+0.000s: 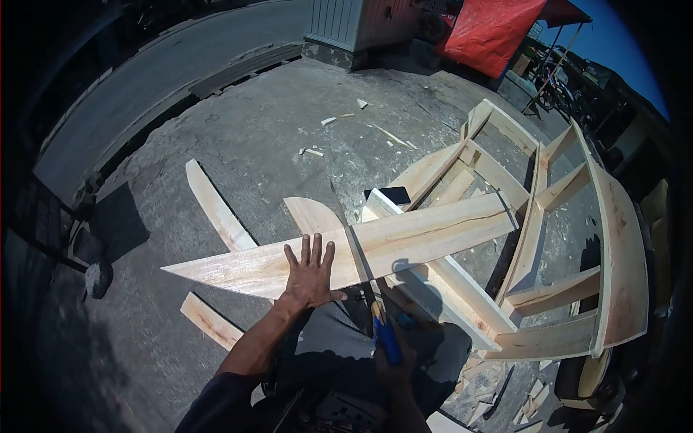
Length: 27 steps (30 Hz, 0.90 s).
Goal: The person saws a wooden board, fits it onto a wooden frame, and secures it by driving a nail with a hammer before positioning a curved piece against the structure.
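Note:
A long pale wooden board with a pointed left end lies across in front of me. My left hand presses flat on it, fingers spread, left of a hand saw. The saw's blade crosses the board at a slant, its tip beyond the far edge. Low in the view, my right hand, in shadow, grips the saw's blue handle. Beneath the board's right part runs a wooden piece. A curved offcut shows past the far edge.
Curved wooden frames stand on the right. A dark phone lies beyond the board. Loose wooden strips rest on the concrete ground at left, with scraps at lower right. A red tarp hangs at the back.

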Tool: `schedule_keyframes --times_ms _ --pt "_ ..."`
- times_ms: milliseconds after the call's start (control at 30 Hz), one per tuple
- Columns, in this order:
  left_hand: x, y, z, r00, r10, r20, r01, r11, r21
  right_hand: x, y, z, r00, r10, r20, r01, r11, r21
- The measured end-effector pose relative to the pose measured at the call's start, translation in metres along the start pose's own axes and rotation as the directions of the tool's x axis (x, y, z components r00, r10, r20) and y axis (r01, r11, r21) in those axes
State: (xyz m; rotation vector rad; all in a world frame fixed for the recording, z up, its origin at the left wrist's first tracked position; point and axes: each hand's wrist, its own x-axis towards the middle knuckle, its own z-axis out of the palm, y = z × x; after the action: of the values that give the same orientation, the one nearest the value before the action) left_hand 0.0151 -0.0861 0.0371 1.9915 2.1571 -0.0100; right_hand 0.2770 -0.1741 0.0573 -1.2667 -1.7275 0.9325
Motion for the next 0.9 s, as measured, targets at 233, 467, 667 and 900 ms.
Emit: schedule_keyframes --times_ms 233,467,667,900 --pt "0.001 0.002 0.005 0.999 -0.042 -0.02 0.041 0.996 -0.074 -0.044 -0.023 -0.031 0.999 0.048 -0.003 -0.048 0.998 -0.031" --pt "-0.005 0.011 0.008 0.999 0.019 0.031 -0.015 0.992 -0.126 -0.07 -0.039 -0.062 0.995 0.084 0.057 -0.08 0.994 -0.07" --pt "0.006 0.002 0.0 0.962 0.131 -0.241 -0.109 0.989 0.103 0.05 -0.017 0.013 0.999 -0.009 0.045 0.007 1.0 0.025" --pt "-0.021 -0.007 -0.141 0.957 0.264 -0.122 -0.282 0.946 -0.159 0.062 -0.082 -0.01 0.944 -0.315 -0.097 0.326 0.938 0.118"
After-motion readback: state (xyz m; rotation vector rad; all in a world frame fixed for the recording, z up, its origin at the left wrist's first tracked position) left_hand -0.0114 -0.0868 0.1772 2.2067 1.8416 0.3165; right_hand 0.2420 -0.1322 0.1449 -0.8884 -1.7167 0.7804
